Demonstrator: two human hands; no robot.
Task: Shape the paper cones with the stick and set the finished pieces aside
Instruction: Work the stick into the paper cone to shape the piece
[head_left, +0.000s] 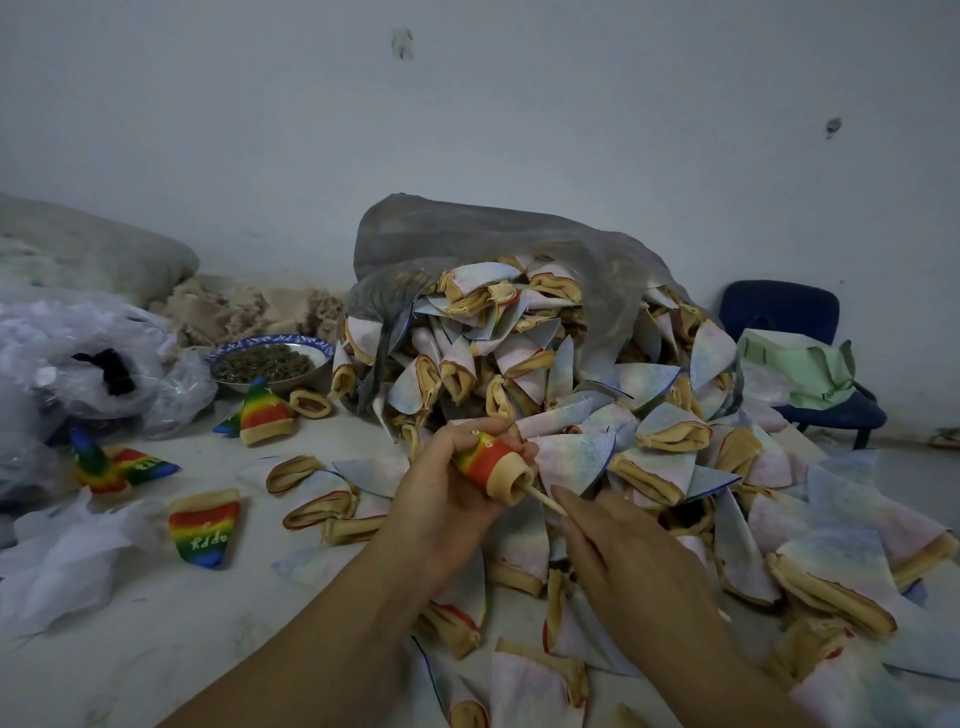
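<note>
My left hand (447, 493) grips a rainbow-coloured cone (493, 465) with a tan rim, its open end turned toward me. A thin wooden stick (548, 503) goes into that opening, and my right hand (618, 551) holds the stick's near end. Behind my hands lies a big heap of pale, inside-out cones (545, 374) spilling from a grey plastic bag (467, 244). Several rainbow cones lie on the left: one by the bowl (262, 410), one flat with lettering (205, 527), and others farther left (117, 467).
A blue-rimmed bowl (270, 361) of dark bits stands at the back left. Clear plastic bags (78, 364) and white wadding (57, 561) fill the left side. A dark blue chair (810, 358) with a green bag (795, 369) stands at the right. Loose pale cones cover the floor near me.
</note>
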